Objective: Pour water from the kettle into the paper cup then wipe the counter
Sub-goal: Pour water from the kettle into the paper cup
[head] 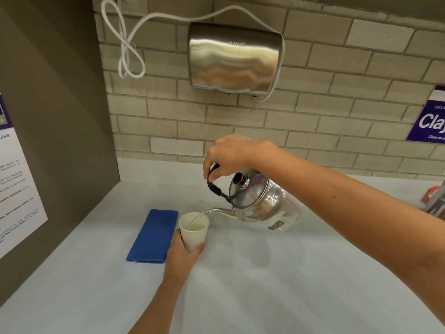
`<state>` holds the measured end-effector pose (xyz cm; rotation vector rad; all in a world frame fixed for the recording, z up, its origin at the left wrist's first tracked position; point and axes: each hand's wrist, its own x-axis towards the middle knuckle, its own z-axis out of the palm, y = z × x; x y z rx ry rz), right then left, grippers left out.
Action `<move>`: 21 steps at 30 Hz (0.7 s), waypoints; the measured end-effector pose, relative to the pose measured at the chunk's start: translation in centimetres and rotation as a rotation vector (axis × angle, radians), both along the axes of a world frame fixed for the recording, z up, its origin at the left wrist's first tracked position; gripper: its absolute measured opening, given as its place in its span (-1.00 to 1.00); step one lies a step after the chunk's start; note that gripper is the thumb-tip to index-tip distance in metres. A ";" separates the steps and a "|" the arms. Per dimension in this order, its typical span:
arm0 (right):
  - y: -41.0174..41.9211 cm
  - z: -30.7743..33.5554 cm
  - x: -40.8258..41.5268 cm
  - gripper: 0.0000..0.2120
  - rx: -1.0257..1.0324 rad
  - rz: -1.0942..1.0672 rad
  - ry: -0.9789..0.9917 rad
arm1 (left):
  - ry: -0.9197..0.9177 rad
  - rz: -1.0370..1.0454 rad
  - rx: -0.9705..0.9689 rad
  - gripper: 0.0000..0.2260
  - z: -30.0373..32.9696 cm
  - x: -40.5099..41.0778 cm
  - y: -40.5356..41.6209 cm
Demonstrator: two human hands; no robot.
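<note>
A shiny steel kettle [262, 203] with a black handle hangs tilted to the left above the white counter [265, 285]. My right hand [228, 156] grips its handle from above. A thin stream of water runs from the spout into a white paper cup [193, 231]. My left hand [181, 259] holds the cup around its lower part, slightly tilted, just off the counter. A folded blue cloth [153, 236] lies flat on the counter immediately left of the cup.
A steel hand dryer [234, 59] with a looped white cord hangs on the brick wall behind. A brown side panel with a printed notice [16, 194] closes the left. A purple sign [431, 119] and a red packet [433, 201] sit at the right edge.
</note>
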<state>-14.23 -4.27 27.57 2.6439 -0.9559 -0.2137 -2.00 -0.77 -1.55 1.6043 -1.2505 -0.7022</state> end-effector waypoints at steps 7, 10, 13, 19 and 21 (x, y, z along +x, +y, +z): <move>0.2 0.2 0.2 -0.84 -0.002 -0.008 0.018 | 0.003 0.006 -0.010 -0.29 0.0 0.0 0.0; 0.2 0.2 0.3 -0.84 0.001 -0.002 0.020 | -0.001 0.006 -0.008 -0.29 0.0 0.0 0.0; 0.3 0.1 0.3 -0.84 -0.003 0.007 0.020 | -0.002 0.005 -0.006 -0.30 -0.1 0.0 0.0; 0.3 0.2 0.3 -0.83 0.000 0.007 0.022 | -0.002 0.007 -0.003 -0.30 0.0 0.0 0.0; 0.3 0.2 0.2 -0.84 0.003 0.000 0.017 | -0.001 0.009 -0.003 -0.31 0.0 0.0 0.0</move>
